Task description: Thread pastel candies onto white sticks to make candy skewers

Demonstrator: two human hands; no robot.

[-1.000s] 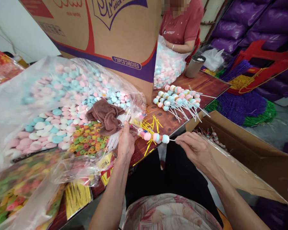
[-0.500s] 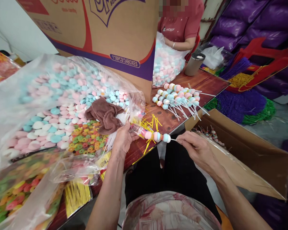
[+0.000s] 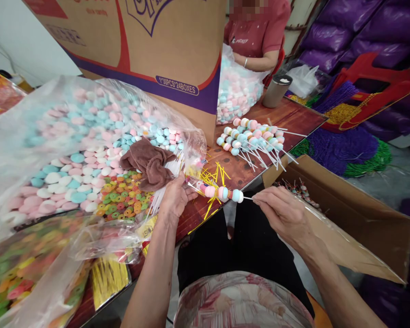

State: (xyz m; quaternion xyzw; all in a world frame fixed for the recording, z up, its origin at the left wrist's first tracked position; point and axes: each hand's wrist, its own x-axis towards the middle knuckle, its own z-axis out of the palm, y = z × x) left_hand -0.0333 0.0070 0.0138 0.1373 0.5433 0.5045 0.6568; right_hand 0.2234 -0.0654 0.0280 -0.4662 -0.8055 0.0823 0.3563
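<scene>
A candy skewer (image 3: 222, 193) with pink, blue and white marshmallows runs between my two hands, just over the table's front edge. My right hand (image 3: 283, 212) is closed in a pinch on the bare end of its white stick. At the other end, my left hand (image 3: 176, 197) has its fingers closed on a clear plastic sleeve (image 3: 198, 185) with pink print, which lies around the skewer's tip. How far the sleeve reaches along the marshmallows is hard to make out. Yellow twist ties (image 3: 214, 175) lie scattered beneath and behind the skewer.
Finished-looking skewers (image 3: 256, 136) are piled at the back right. Loose marshmallows (image 3: 85, 168), gummy rings (image 3: 121, 196) and a brown cloth (image 3: 146, 164) lie left. A tall carton (image 3: 140, 50) stands behind; an open box (image 3: 362, 228) is low right. A co-worker (image 3: 256, 41) sits opposite.
My right hand and the stick have shifted very slightly to the right. The thin line of the sleeve or stick near my left fingers shows more clearly. Both hands keep their hold.
</scene>
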